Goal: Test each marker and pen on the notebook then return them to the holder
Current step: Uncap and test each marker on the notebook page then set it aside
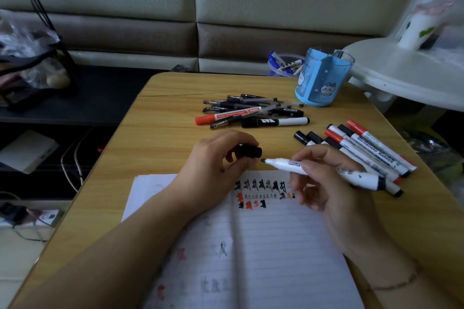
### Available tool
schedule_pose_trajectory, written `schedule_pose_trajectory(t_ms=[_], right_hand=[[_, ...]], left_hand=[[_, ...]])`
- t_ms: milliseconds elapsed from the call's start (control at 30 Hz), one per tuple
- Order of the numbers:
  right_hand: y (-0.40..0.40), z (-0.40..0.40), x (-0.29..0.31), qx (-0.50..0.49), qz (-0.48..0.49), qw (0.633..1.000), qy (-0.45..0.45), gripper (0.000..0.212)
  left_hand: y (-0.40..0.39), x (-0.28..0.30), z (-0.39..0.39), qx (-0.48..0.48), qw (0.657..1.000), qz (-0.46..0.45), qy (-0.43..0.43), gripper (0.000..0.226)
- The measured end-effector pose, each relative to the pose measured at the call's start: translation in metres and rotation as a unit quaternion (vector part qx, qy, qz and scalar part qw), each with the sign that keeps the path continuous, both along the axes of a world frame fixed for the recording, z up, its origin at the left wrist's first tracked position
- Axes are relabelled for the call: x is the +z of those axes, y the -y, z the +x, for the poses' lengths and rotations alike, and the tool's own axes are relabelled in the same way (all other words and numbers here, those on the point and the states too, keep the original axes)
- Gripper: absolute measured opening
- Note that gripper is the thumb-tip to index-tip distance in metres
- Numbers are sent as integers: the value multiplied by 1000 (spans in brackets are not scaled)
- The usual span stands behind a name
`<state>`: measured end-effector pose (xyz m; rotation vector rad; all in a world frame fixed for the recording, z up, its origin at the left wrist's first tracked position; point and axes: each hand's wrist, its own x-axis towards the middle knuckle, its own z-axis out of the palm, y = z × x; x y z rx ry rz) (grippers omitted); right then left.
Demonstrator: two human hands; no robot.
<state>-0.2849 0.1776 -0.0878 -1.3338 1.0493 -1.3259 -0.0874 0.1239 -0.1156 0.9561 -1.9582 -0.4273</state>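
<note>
Many marks fill the notebook [288,233]. The right hand [334,183] holds an open marker [324,170], the left hand [216,165] pinches its cap [249,151]. The holder [324,78] looks empty, so all pens must still go back.

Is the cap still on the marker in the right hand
No, the marker in the right hand shows its bare black tip, and the left hand holds the black cap.

Wood-grain table [160,113], lined paper notebook [288,246], translucent glossy plastic holder [324,80].

Holder [324,78] behind notebook [276,246]
</note>
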Motion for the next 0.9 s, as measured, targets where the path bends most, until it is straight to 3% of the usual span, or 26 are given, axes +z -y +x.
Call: schedule_pose_trajectory(t_ms=[267, 533, 900], right_hand=[[1, -1, -5, -24, -25, 999, -23, 17], [1, 1, -5, 22, 1, 999, -34, 16], [-3, 4, -3, 33, -7, 999, -21, 17]], left_hand=[[-1, 3, -1, -16, 1000, -7, -10, 20], [-3, 6, -3, -70, 996, -46, 15, 20], [-7, 9, -7, -83, 995, -27, 42, 18]])
